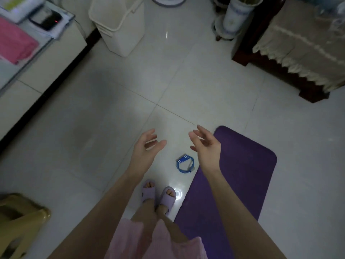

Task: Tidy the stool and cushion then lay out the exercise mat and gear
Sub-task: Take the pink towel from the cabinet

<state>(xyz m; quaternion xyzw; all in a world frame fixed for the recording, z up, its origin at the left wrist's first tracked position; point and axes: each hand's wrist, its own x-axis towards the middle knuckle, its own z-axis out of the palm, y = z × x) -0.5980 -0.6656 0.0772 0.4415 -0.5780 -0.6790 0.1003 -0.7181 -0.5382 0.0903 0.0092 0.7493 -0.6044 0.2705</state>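
A purple exercise mat [240, 176] lies unrolled flat on the tiled floor at the lower right. A blue coiled band with white-striped handles [185, 163] lies on the tiles just left of the mat's edge. My left hand [146, 146] and my right hand [206, 144] hang in the air above the floor, palms facing each other, fingers relaxed and holding nothing. The band is on the floor below and between them. A yellowish wooden stool [20, 219] shows at the lower left corner.
A white plastic bin [121, 25] stands at the back centre. A low cabinet [48, 53] with a pink cloth runs along the left. A dark wooden sofa with a lace cover [298, 47] and a ceramic vase [235, 15] stand at the back right. My slippered feet [158, 195] stand beside the mat.
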